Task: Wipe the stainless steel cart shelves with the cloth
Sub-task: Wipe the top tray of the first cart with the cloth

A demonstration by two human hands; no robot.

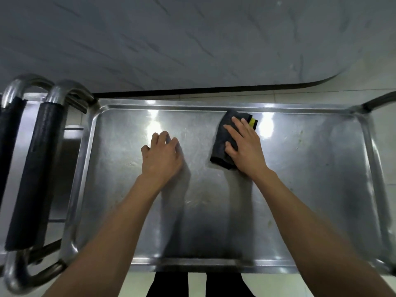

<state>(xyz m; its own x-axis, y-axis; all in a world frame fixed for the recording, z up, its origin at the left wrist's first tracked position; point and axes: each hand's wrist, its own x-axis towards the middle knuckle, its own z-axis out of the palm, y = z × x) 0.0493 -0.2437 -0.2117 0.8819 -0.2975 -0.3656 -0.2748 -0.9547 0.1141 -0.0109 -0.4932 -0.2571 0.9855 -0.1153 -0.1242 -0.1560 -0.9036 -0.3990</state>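
Cloth (222,144) lay flat under my pressing right hand (244,146); left hand (162,157), loosely curled, held nothing; folds could bunch, skipping shelf (321,168) corners.

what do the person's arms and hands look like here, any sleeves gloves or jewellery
Both arms are bare from the bottom edge of the picture to the wrists, with no sleeves in view. The left hand and the right hand wear no gloves. No rings, watch or bands show on the fingers or wrists. No markings can be seen on either arm.
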